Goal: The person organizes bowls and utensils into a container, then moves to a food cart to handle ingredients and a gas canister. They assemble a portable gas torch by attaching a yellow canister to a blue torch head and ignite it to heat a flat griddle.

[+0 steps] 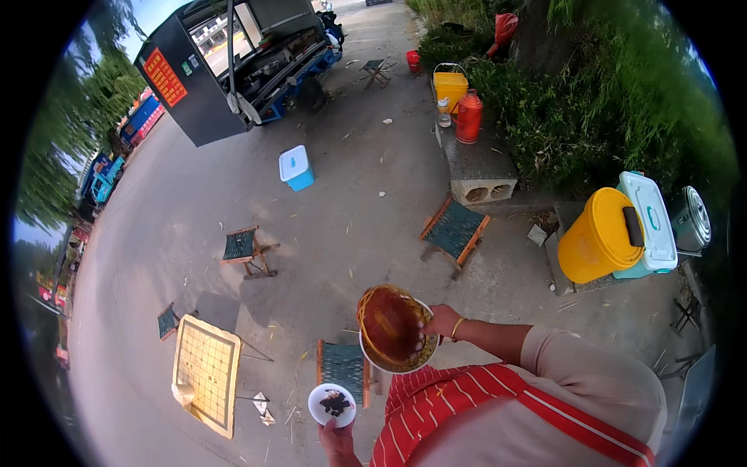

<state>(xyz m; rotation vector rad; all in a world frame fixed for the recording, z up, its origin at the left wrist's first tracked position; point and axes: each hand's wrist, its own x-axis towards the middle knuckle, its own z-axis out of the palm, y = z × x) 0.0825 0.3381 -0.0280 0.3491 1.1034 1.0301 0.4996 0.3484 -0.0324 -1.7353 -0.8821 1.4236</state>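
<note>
My right hand, with a yellow bracelet at the wrist, grips the rim of a large round bowl. A reddish-brown rounded thing with yellowish strands along its edge fills much of it; I cannot tell what it is. Lower left, my left hand holds a small white bowl with dark pieces in it. Behind that bowl stands a folding stool with a green woven seat. A red striped apron covers my front.
A xiangqi board on thin legs stands left, with folding stools around. A lidded blue box lies ahead. Right are a yellow lidded bucket and a concrete ledge bearing a red thermos flask. A food cart stands beyond.
</note>
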